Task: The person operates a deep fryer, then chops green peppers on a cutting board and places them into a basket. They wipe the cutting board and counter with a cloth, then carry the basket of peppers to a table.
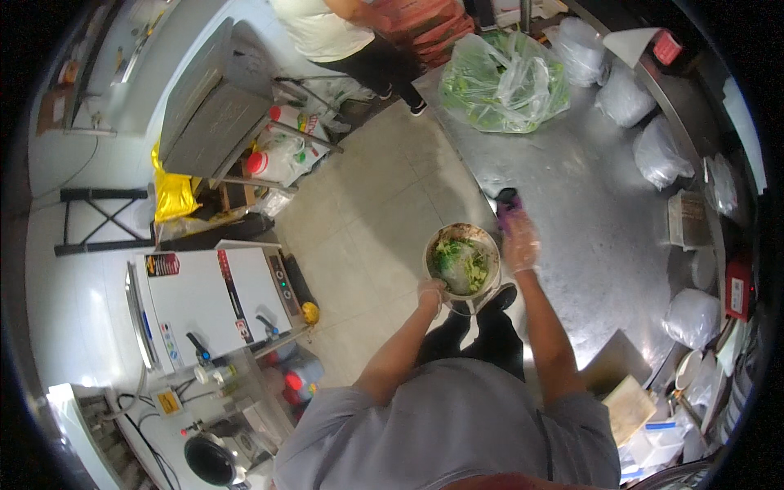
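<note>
My left hand (432, 293), in a clear plastic glove, grips the lower left rim of a round metal pot (493, 257). The pot is held in front of my legs, beside the edge of a steel worktable. Inside it are chopped green leaves (475, 274) and a pale, translucent mass; brown residue marks the inner wall. My right hand (522, 242), also in a clear glove, is at the table's edge, to the right of the pot. Its fingers are around a purple and black object (508, 205), whose exact kind I cannot tell.
A clear bag of green vegetables (505, 86) sits at the far end of the steel worktable (588, 226). Wrapped stacks (661, 153) line its right side. Another person (331, 37) stands at the top. A white appliance (202, 300) is at left, and a cutting board (629, 409) lower right.
</note>
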### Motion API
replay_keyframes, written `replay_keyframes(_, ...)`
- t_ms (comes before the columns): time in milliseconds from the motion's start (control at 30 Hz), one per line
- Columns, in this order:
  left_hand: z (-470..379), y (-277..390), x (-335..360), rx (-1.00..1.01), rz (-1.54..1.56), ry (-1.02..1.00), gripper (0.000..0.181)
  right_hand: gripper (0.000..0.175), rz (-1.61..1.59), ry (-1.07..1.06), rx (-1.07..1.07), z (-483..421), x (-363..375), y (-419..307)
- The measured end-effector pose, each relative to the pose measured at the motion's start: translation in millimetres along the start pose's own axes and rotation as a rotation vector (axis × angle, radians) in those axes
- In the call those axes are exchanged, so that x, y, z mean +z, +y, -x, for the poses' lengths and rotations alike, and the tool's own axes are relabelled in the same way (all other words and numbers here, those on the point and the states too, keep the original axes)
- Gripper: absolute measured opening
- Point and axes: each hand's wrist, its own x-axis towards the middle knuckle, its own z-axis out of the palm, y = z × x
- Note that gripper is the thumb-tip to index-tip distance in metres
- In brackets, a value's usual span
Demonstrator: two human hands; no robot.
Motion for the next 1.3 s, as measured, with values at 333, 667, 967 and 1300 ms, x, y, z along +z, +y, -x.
replay_keyframes(333, -52, -108, 63, 0.013, 0.552, -0.051, 0.015, 0.031, -0.754, -0.097, 0.386, 54, -16, -54)
replay_keyframes(667, -125, -144, 102, -0.217, 0.524, -0.114, 0.043, 0.067, 0.21, -0.104, 0.013, 67, -112, 51)
replay_keyframes(967, -210, -222, 215, -0.058, 0.526, 0.097, 0.045, 0.052, 0.128, -0.149, 0.222, 76, -106, 40)
replay_keyframes(1300, -287, -262, 306, -0.32, 0.801, 0.053, 0.028, 0.05, 0.18, -0.103, 0.398, 90, -116, 46)
